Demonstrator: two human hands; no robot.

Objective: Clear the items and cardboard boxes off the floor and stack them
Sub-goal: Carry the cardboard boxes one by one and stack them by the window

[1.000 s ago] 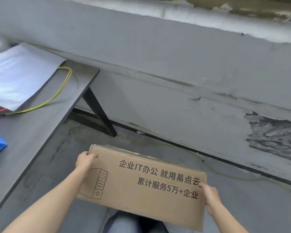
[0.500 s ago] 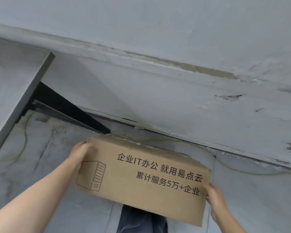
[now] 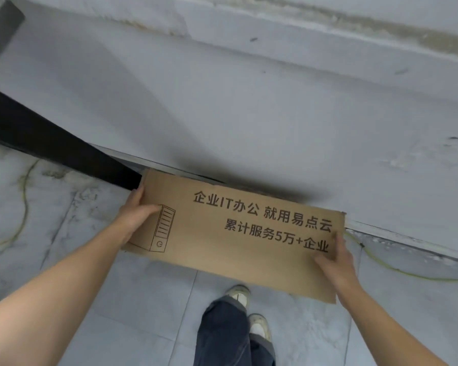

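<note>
Near base of grey wall (image 3: 249, 107), over tiled floor (image 3: 132, 299), printed cardboard box (image 3: 236, 233) is held btwn both hands: left hand (image 3: 136, 215) grip curls round left edge, right hand (image 3: 336, 262) grip clasps right edge, thumbs on front.

The cardboard box (image 3: 238, 228) reads "企业IT办公 就用易点云" and below "累计服务5万+企业", beside a drawn computer tower marked "G".
</note>
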